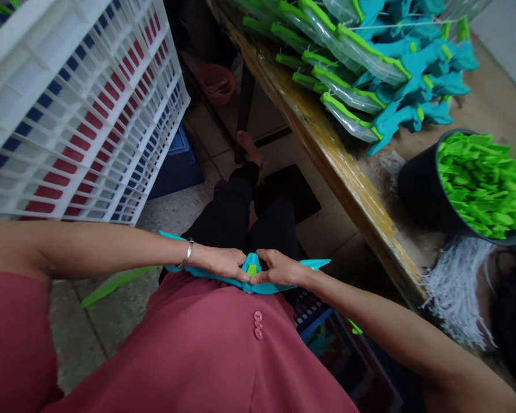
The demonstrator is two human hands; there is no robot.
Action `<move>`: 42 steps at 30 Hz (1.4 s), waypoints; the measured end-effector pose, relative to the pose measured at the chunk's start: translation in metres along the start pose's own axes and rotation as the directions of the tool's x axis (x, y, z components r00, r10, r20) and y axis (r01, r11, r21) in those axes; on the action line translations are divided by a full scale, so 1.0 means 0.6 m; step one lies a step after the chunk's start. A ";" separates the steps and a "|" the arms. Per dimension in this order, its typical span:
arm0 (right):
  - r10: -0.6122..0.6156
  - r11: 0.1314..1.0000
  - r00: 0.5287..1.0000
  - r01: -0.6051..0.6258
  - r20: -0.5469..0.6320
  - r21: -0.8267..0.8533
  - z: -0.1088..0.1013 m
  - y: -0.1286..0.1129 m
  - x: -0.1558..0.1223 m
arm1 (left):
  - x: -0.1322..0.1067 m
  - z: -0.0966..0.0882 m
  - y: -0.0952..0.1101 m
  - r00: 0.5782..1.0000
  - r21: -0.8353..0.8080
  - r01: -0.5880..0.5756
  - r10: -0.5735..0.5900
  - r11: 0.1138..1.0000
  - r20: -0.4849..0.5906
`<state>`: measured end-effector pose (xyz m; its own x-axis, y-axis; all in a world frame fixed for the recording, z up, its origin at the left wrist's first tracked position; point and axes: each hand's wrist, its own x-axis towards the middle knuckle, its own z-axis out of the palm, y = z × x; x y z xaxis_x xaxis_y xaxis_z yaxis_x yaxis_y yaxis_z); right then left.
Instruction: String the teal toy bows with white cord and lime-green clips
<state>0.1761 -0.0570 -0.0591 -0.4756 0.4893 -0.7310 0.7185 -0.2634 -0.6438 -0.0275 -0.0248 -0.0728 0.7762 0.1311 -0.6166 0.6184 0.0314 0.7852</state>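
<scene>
A long teal plastic toy piece (pixel 266 288) lies across my lap, its pointed ends sticking out past both hands. At its middle, a small bright green part (pixel 251 269) sits in a raised teal bit. My left hand (pixel 226 263), with a silver bracelet at the wrist, is closed on the piece just left of the green part. From the right, my right hand (pixel 279 268) grips it, thumb at the green part and fingers on the raised bit. A green-edged clear strip (pixel 116 284) shows beneath my left forearm; whether it joins the held piece is hidden.
The wooden table (pixel 361 189) at right bears stacked teal pieces with green-edged clear strips (pixel 356 51), a black bucket (pixel 421 183) of small green parts, and a bundle of white strings (pixel 460 292). A white plastic crate (pixel 90 115) stands left; a blue crate (pixel 178 163) is on the floor.
</scene>
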 end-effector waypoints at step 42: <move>-0.071 0.709 0.006 -0.703 -0.997 -0.055 -0.108 0.257 -0.337 | -0.032 -0.052 -0.040 0.802 0.254 -0.268 0.361 0.929 -0.476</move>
<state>0.4160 -0.1429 0.0041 0.4525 0.8510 0.2665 0.8717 -0.4852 0.0695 -0.0611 0.0028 -0.0784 0.7873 0.5885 -0.1836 0.3977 -0.2573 0.8807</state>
